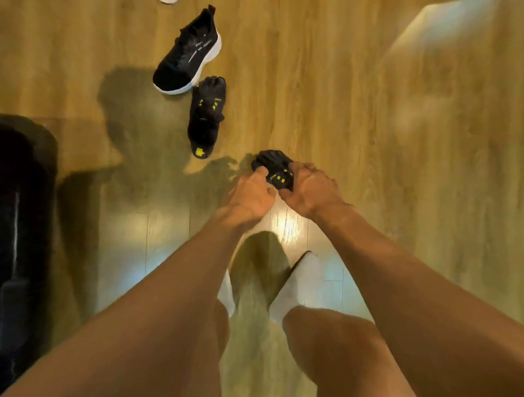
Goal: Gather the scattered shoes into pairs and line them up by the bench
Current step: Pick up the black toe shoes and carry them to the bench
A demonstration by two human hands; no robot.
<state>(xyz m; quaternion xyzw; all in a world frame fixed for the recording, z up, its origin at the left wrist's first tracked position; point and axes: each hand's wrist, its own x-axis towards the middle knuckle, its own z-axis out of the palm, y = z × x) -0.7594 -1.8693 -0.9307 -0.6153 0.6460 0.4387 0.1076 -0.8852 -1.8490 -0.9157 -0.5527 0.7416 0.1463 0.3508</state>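
Both hands are gripping one black shoe with yellow marks (273, 167) out in front of the person, about the middle of the scene. The left hand (251, 195) is curling its fingers round the shoe's left side, and the right hand (307, 191) is closing over its right side, so only the toe end and a patch of the upper are showing between them. Whether the shoe is resting on the wooden floor (340, 85) or being held just above it cannot be told. Its matching black and yellow shoe (207, 116) is lying on the floor farther away and to the left, well apart from the hands, with its toe end pointing far. A black sneaker with a white sole (188, 53) is lying farther still, its toe just beside the toe end of that matching shoe, possibly touching it. A sliver of something white (169, 1) is peeking in at the far edge. A large dark object (22, 226) is filling the left edge of the scene; it is too dim to identify. Near the camera, the person's feet are standing in white socks (297, 286) between the two outstretched bare forearms.
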